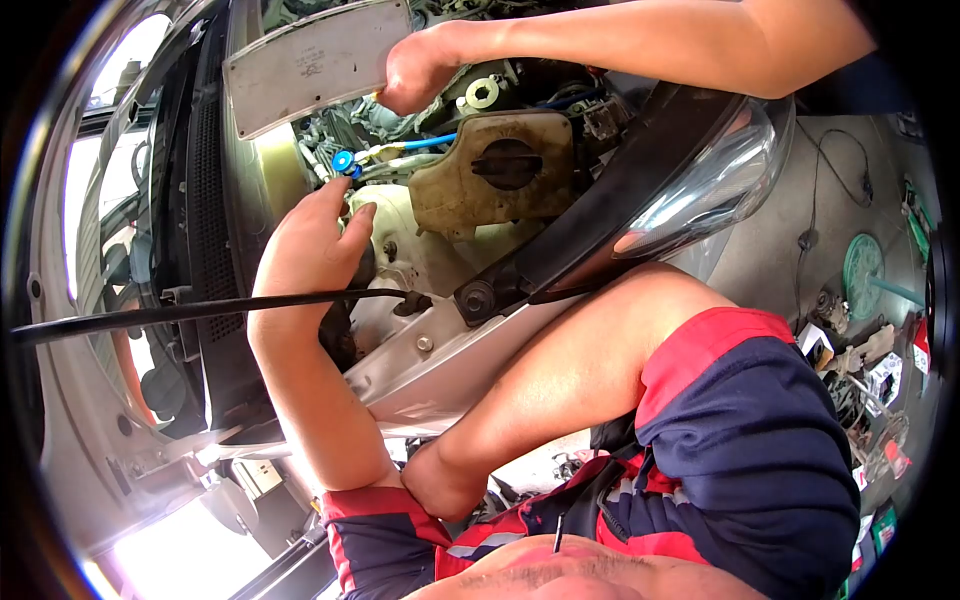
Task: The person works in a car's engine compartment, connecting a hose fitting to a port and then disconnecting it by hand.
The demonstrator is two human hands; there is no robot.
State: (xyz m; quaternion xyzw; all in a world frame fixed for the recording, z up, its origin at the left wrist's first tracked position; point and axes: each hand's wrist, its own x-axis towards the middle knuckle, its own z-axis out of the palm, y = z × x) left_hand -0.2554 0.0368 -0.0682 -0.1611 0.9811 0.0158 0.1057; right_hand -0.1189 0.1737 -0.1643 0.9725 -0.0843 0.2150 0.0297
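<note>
My left hand (pixel 312 240) reaches into an engine bay, its thumb apart from the fingers. One fingertip is at a blue-capped hose coupler (pixel 345 162), touching it or just below it. A blue hose (pixel 430 142) runs right from the coupler through a yellowish fitting. To the right sits a stained plastic fluid reservoir (pixel 450 185) with a black cap. My right hand (pixel 440 487) is tucked against my left upper arm, its fingers hidden. Another person's hand (pixel 420 72) holds the edge of a flat grey panel (pixel 310 70) above the engine.
A black rod (pixel 180 316) crosses over my left forearm to the fender edge (pixel 440 365). A clear headlight (pixel 710 175) and black trim stand to the right. On the floor are a black cable (pixel 812 200), a green round grille (pixel 862 270) and scattered parts and boxes.
</note>
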